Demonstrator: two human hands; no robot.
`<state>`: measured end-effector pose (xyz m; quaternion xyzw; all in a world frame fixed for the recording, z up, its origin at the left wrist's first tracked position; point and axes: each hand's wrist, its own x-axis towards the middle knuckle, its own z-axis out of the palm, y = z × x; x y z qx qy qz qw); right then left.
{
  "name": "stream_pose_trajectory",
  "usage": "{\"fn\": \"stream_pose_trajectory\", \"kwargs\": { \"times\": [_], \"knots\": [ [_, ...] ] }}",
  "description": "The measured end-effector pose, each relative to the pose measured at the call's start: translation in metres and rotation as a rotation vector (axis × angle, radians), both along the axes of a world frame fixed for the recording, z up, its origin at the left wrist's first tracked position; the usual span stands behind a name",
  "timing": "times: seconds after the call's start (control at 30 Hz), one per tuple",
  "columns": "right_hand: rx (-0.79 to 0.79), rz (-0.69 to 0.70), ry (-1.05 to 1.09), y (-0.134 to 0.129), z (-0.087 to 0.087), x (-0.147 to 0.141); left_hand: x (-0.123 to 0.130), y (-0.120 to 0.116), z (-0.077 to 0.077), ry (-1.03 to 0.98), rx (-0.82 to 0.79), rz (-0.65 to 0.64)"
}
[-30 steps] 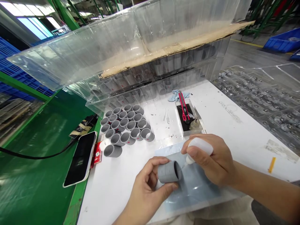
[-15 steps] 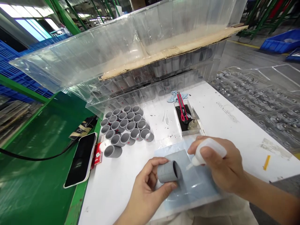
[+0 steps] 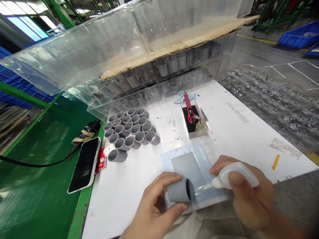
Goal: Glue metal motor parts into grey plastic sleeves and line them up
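My left hand (image 3: 159,202) is closed round a short grey tube (image 3: 177,192), which lies on its side with the dark open end facing right. In my right hand (image 3: 249,192) is a white squeeze bottle (image 3: 236,176), its thin nozzle aimed left at the tube's mouth with a small gap between them. Beneath both hands spreads a light blue sheet (image 3: 206,161) in clear plastic, with a flat grey rectangle (image 3: 186,166) on it. Several more grey tubes (image 3: 128,127) stand grouped at the left of the white table, one of them a little apart in front.
Behind the tubes rise stacked clear trays (image 3: 149,76) with cardboard (image 3: 179,46) between. A small box (image 3: 198,133) holds a red utility knife (image 3: 189,109); tweezers (image 3: 208,126) lie beside it. A phone (image 3: 84,166) rests at the left edge. Clear compartment trays (image 3: 281,99) stand right.
The squeeze bottle in my right hand has moved right and down and now points more level, its nozzle plainly visible. The view has shifted slightly; my left hand still holds the tube.
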<state>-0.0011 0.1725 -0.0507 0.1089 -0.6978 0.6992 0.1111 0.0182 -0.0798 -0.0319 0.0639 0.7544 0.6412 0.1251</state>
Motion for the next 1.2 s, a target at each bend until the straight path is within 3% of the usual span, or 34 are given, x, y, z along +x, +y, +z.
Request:
{"fn": "stream_pose_trajectory", "kwargs": {
  "times": [0.37,0.97,1.2],
  "knots": [
    [-0.104,-0.079,-0.190,-0.009,-0.015,0.021,-0.002,-0.002,0.001,0.015,-0.020,-0.056],
    [0.034,-0.029,-0.150,-0.010,0.000,0.011,-0.001,-0.002,0.002,-0.007,-0.015,-0.043],
    [0.009,-0.048,-0.173,-0.008,-0.006,0.014,-0.002,-0.001,0.002,-0.011,0.001,-0.037]
  ]
}}
